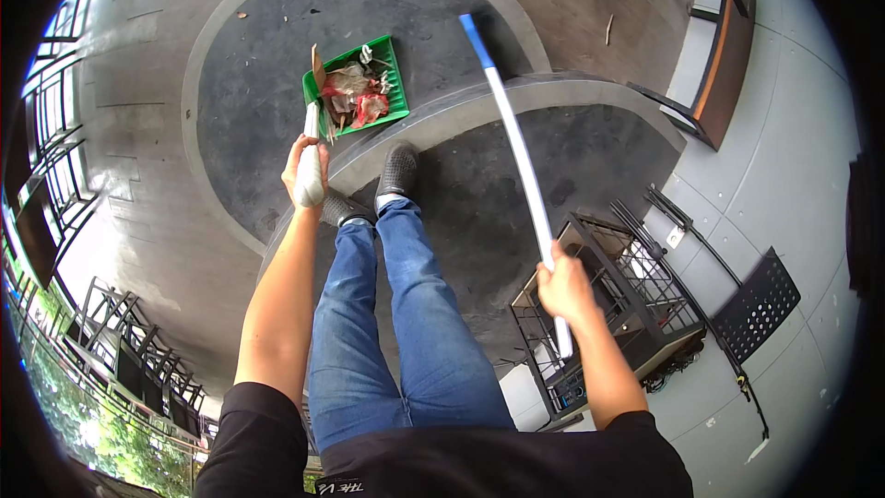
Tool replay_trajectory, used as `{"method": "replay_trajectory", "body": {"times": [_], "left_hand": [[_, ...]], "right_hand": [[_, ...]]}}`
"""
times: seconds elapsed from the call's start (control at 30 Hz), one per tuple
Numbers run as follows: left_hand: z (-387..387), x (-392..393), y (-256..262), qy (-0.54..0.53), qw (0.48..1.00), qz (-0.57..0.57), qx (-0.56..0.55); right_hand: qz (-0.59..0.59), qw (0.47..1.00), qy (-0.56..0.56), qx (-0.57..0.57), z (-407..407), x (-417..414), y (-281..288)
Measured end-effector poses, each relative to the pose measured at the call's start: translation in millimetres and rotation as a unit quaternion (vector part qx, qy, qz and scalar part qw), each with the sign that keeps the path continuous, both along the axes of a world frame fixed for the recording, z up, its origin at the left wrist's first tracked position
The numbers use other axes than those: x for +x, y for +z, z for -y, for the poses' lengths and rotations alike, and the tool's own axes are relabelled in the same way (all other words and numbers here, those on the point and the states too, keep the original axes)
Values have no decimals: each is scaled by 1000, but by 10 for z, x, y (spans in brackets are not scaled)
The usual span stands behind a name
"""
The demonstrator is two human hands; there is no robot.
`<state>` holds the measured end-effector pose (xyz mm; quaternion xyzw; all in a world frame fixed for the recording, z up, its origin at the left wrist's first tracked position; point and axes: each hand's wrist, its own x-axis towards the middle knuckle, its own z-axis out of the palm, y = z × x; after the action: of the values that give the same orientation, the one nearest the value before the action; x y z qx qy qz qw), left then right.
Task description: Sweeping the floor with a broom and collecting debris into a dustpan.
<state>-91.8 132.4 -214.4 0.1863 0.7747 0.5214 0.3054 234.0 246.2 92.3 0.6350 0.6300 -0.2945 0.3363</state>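
My left hand (pixel 299 169) grips the pale, wrapped handle (pixel 310 176) of a green plastic dustpan (pixel 395 76). In the pan lie red and clear plastic scraps (pixel 370 109), crumpled white bits (pixel 366 54) and thin sticks. A flat brown piece (pixel 317 68) stands up at its left edge. My right hand (pixel 567 283) is closed around a white pole (pixel 515 135) near its lower end. The pole slants away to a blue end section (pixel 476 40) over the dark floor, right of the dustpan; no bristles show on it.
Beneath my shoes (pixel 399 169) a curved step edge (pixel 442 126) crosses the dark floor. A black metal rack (pixel 608 290) and a microphone stand (pixel 691 311) stand at right. Small debris (pixel 241 14) lies on the floor ahead. Black-framed furniture (pixel 55 124) lines the left.
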Motion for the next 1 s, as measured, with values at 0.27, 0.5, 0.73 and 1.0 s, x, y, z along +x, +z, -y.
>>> {"method": "replay_trajectory", "body": {"times": [0.27, 0.5, 0.73, 1.0], "left_hand": [[-27, -31, -105, -15, 997, -76, 27], [78, -109, -105, -8, 997, -75, 8], [416, -255, -137, 122, 992, -26, 21], [805, -381, -40, 250, 965, 7, -80]], "right_hand": [[-184, 978, -78, -59, 618, -177, 283], [-139, 978, -144, -61, 385, -226, 929], [-108, 994, -3, -2, -149, -611, 906], [-161, 932, 313, 92, -970, -1449, -237]]}}
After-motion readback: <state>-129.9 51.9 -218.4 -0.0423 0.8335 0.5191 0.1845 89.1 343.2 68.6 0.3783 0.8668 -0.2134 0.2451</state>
